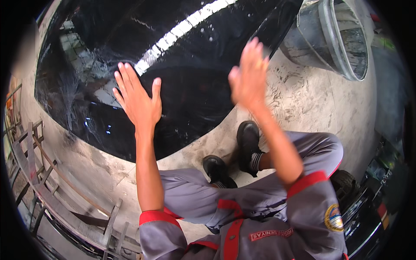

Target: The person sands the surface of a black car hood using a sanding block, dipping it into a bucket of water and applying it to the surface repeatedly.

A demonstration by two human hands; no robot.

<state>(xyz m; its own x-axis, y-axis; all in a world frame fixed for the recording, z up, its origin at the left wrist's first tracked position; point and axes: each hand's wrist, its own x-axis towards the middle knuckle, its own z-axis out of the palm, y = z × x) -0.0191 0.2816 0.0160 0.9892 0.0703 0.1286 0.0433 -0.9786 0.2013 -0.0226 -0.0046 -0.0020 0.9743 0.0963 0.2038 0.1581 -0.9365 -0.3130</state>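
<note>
A large, glossy black curved panel (190,102) lies ahead of me, with whitish smears on its left part and a bright strip of reflected light across it. My left hand (138,102) is over the panel's near middle, palm down and fingers spread, holding nothing. Whether its palm presses on the surface I cannot tell. Over the right edge of the panel is my right hand (250,80), a little blurred by motion. Its fingers stretch forward, thumb apart, and nothing shows in it; contact with the panel cannot be made out.
A grey, stained bucket (310,41) stands beyond the panel's right edge. Dusty pale floor (312,99) surrounds the panel. My black shoes (248,138) are close to its near edge. A metal-and-wood frame (47,195) lines the left; dark objects, including a tyre (345,182), are behind my right side.
</note>
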